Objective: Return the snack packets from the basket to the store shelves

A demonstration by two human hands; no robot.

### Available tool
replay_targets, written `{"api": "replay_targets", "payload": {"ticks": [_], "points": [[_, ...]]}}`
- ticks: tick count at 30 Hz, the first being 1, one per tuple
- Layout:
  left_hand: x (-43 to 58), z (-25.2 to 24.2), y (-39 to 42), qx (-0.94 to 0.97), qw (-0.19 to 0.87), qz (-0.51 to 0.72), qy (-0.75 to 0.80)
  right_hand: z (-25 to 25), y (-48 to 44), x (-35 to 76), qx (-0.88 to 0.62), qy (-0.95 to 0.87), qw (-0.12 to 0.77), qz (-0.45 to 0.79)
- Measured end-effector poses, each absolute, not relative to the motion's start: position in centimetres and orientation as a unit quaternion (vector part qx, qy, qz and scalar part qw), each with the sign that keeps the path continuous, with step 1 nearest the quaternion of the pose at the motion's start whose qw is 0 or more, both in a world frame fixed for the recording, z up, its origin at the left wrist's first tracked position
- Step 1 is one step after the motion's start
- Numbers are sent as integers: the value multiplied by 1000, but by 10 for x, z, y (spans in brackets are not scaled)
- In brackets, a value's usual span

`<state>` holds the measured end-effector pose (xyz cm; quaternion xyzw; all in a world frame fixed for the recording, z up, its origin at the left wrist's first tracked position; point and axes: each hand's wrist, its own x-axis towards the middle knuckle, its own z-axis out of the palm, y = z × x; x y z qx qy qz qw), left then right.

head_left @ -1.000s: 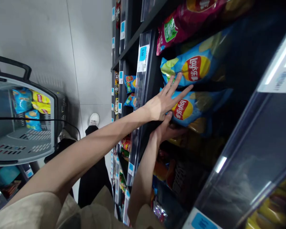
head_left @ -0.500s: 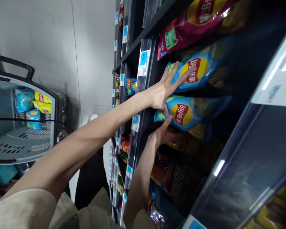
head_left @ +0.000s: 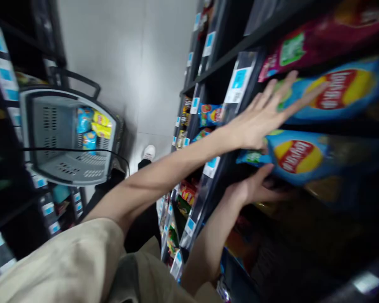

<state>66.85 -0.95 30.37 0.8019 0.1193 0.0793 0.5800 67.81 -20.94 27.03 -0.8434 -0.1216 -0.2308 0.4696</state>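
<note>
My left hand [head_left: 262, 118] reaches into the shelf with its fingers spread over the lower end of a blue bag of Lay's chips [head_left: 337, 92]. Its thumb is at the near corner of a second blue bag of Lay's chips [head_left: 297, 155]. Below that second bag in view, my right hand [head_left: 255, 185] has its thumb by the bag's edge and its fingers stretched out along the bag's side. Its fingertips fade into shadow, so firm contact is hard to make out. Both bags lie side by side on the shelf.
A dark red chip bag [head_left: 322, 42] lies above the blue ones. The shelf's price rail [head_left: 238, 84] runs along its front edge. On the floor stands a grey shopping basket [head_left: 69, 168] holding blue and yellow bags, crossed by a black cable [head_left: 66, 149]. Another shelf [head_left: 6, 75] lines the left.
The view has shifted, so shelf and hands appear farther right and more of the left aisle shows. Both hands stay at the blue bags, in nearly the same pose.
</note>
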Motion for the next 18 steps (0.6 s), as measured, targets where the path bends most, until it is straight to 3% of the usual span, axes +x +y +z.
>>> {"api": "replay_targets", "payload": {"ticks": [3, 6, 9, 12, 15, 18], "points": [[622, 307, -31, 810, 523, 218, 149, 275, -216, 654, -838, -163, 478, -206], [544, 290, -63, 734, 569, 297, 223, 296, -201, 598, -844, -154, 481, -179], [443, 254, -85, 687, 589, 278, 323, 309, -178, 533, -891, -171, 406, -107], [345, 211, -79, 633, 536, 195, 523, 286, -168, 480, -904, -215, 368, -37], [273, 172, -44, 520, 481, 79, 701, 233, -180, 437, -890, -262, 336, 161], [234, 142, 1, 423, 439, 48, 791, 185, -207, 390, -800, -313, 147, 490]]}}
